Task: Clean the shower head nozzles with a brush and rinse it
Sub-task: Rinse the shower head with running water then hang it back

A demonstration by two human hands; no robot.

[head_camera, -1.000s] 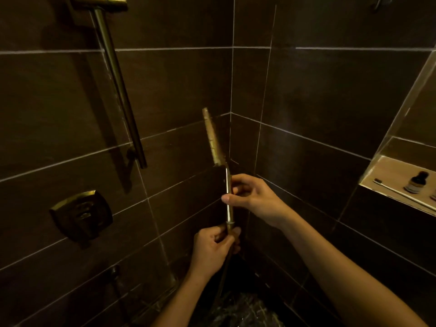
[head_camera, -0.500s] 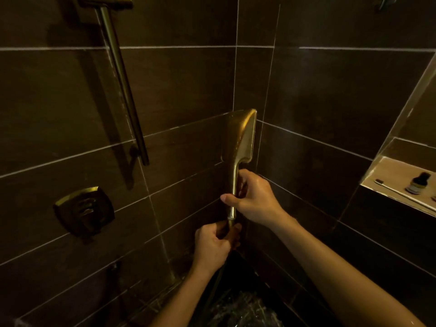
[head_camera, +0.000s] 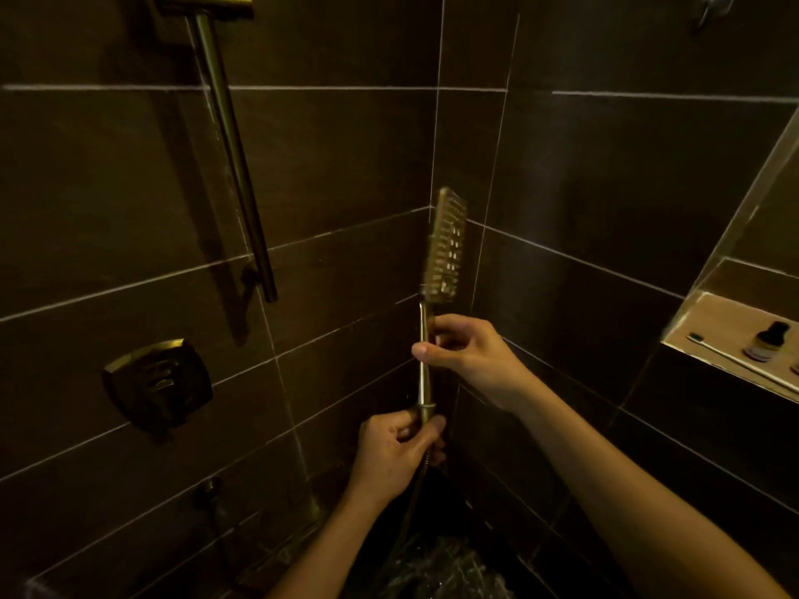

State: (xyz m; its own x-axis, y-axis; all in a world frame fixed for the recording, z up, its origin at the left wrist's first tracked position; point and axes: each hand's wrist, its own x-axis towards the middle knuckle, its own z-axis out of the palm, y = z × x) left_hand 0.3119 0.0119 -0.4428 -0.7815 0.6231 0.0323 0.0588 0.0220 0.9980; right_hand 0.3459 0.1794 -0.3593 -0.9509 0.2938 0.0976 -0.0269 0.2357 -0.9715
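The brass hand shower head point(head_camera: 445, 244) stands upright in the tiled corner, its nozzle face turned partly to the right and slightly blurred. My right hand point(head_camera: 471, 356) pinches the thin handle just below the head. My left hand point(head_camera: 395, 456) grips the handle's lower end, where the hose point(head_camera: 410, 499) joins and drops down. A toothbrush point(head_camera: 730, 363) lies on the niche shelf at the right, apart from both hands.
A brass slide bar point(head_camera: 233, 153) runs down the left wall above a square valve handle point(head_camera: 158, 384). The lit wall niche point(head_camera: 713, 322) at the right also holds a small dark bottle point(head_camera: 767, 341). Wet dark floor point(head_camera: 436, 568) shows below.
The shower head has turned about its handle between my hands: edge-on first, then showing its smooth back, now showing the nozzle face. Both hands stayed in place on the handle.
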